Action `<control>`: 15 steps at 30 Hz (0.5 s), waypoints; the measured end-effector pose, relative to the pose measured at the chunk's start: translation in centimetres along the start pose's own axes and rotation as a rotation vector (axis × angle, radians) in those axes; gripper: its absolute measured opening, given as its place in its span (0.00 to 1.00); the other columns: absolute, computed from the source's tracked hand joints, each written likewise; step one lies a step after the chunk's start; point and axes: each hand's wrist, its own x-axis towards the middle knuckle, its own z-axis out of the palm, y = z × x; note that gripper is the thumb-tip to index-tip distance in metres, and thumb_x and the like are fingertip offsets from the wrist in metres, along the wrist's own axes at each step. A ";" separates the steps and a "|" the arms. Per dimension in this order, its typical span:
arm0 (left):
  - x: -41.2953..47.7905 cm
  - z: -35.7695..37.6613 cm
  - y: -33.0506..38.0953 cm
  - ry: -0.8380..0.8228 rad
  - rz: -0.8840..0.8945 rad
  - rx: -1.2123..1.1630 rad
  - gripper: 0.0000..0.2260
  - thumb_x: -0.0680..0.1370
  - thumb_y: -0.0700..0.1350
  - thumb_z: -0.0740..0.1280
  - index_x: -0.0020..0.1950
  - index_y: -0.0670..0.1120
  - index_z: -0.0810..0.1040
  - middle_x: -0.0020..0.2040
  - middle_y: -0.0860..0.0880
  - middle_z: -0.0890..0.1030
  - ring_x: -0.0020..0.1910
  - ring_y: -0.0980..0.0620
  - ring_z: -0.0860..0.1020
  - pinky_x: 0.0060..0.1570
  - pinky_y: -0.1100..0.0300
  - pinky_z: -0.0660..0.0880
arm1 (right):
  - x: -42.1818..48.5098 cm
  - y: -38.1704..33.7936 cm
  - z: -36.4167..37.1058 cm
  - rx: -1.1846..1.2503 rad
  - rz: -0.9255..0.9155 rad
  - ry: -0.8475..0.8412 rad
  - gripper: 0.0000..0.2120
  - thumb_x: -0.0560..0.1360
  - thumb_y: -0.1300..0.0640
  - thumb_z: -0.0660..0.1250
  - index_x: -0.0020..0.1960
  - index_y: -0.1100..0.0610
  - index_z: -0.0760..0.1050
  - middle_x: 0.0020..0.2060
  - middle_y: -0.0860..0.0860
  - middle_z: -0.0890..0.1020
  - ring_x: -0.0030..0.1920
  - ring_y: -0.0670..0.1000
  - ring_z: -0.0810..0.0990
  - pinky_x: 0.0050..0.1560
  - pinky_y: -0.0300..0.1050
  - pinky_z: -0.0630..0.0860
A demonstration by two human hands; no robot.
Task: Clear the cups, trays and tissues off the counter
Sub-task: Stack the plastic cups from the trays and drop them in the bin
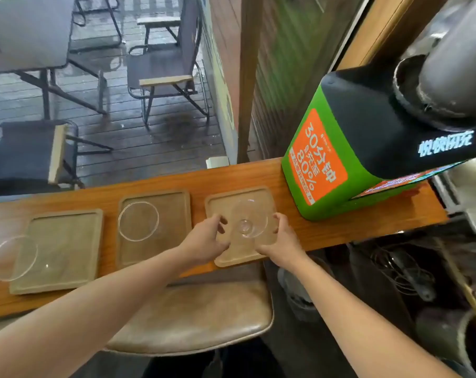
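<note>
Hands, left [208, 241] and right [281, 241], grip the square tan wooden tray [223, 205] at nine and three o'clock; lifting level should keep its clear glass cup [247, 221] steady.

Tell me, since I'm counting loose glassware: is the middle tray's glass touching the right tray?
Apart. The head view shows bare counter between the middle tray's glass and the right tray.

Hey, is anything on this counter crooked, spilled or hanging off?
Yes. The left glass sits half off its tray, over the left rim. The right tray, with both hands at its glass, juts past the counter edge. No spills.
</note>
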 end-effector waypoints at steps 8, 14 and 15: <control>1.6 0.6 -0.3 0.028 0.059 -0.217 0.33 0.75 0.49 0.74 0.76 0.56 0.63 0.68 0.52 0.75 0.41 0.55 0.83 0.41 0.65 0.79 | 1.1 -1.1 1.1 0.162 -0.171 -0.051 0.41 0.66 0.49 0.79 0.69 0.37 0.58 0.65 0.41 0.67 0.62 0.48 0.74 0.44 0.29 0.74; 0.0 -1.4 -0.3 0.049 0.088 -0.260 0.34 0.77 0.51 0.72 0.79 0.57 0.60 0.69 0.51 0.73 0.40 0.52 0.83 0.44 0.57 0.82 | 0.0 -4.4 1.0 0.111 -0.219 -0.020 0.43 0.65 0.41 0.79 0.72 0.40 0.59 0.62 0.40 0.68 0.56 0.48 0.79 0.47 0.35 0.76; -0.4 -2.0 -0.3 0.063 0.097 -0.264 0.34 0.77 0.51 0.72 0.79 0.56 0.60 0.68 0.51 0.74 0.40 0.52 0.83 0.44 0.58 0.82 | -0.2 -5.1 0.9 0.088 -0.236 -0.017 0.43 0.64 0.40 0.79 0.72 0.40 0.59 0.61 0.39 0.68 0.53 0.47 0.80 0.45 0.34 0.76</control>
